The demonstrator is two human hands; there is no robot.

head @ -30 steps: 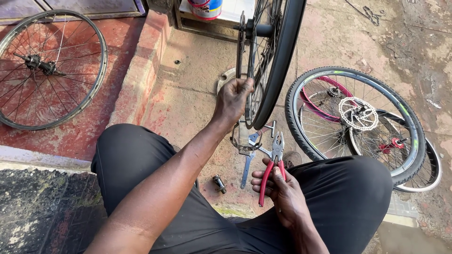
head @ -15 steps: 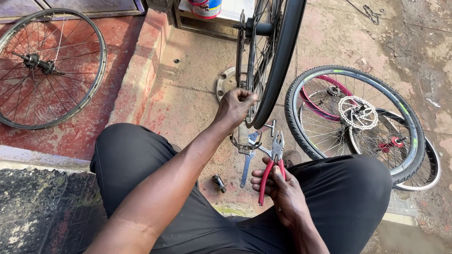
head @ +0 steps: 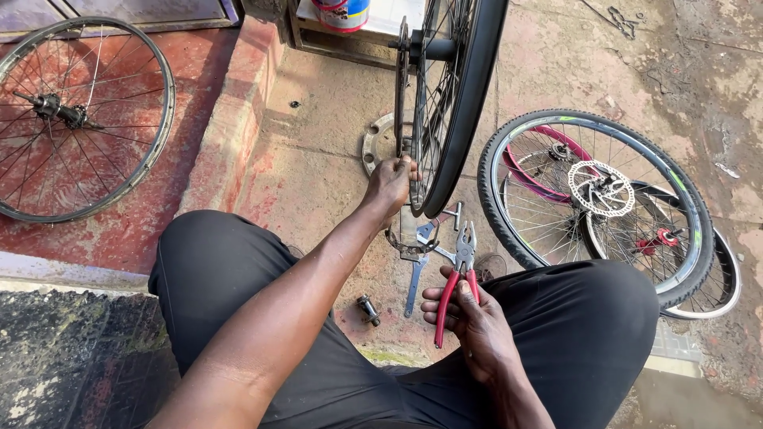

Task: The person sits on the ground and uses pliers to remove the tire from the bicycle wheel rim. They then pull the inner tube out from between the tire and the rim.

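I sit with both knees spread, looking down. My left hand (head: 389,184) reaches forward and grips the lower edge of the chainring (head: 401,95) on an upright bicycle wheel (head: 461,95) with a black tyre. My right hand (head: 467,318) rests over my right thigh and holds red-handled pliers (head: 457,278), jaws pointing toward the wheel. On the ground between my knees lie a blue-grey spanner (head: 415,274) and a small ring-shaped part (head: 409,245).
A bare spoked rim (head: 75,119) lies on the red step at left. Two stacked wheels with a disc rotor (head: 600,191) lie at right. A flat metal ring (head: 372,143) and a small dark bolt (head: 368,310) are on the concrete. A paint can (head: 342,12) stands at the top.
My left hand has shifted slightly along the chainring's lower edge. The right hand with the pliers has stayed in place.
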